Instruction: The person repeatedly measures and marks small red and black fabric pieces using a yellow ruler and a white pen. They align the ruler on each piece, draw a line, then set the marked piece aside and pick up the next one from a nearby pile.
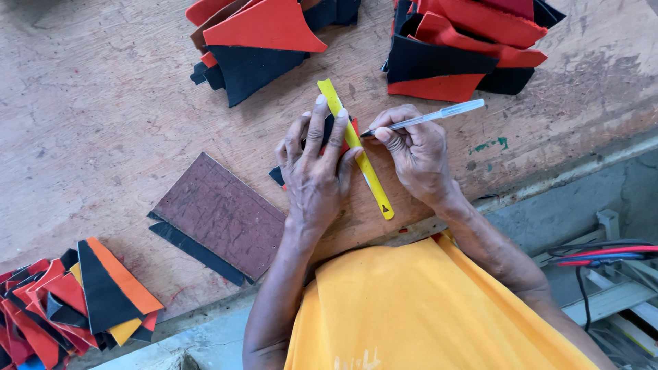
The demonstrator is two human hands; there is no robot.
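Observation:
My left hand lies flat on a small black and red fabric piece, fingertips pressing a yellow ruler that runs diagonally across the wooden table. Most of the piece is hidden under the hand. My right hand grips a clear white pen, its tip touching the fabric right beside the ruler's edge.
Stacks of red and black cut pieces sit at the far middle, the far right and the near left corner. A brown rectangular board over a black strip lies left of my hands. Cables hang beyond the table's right edge.

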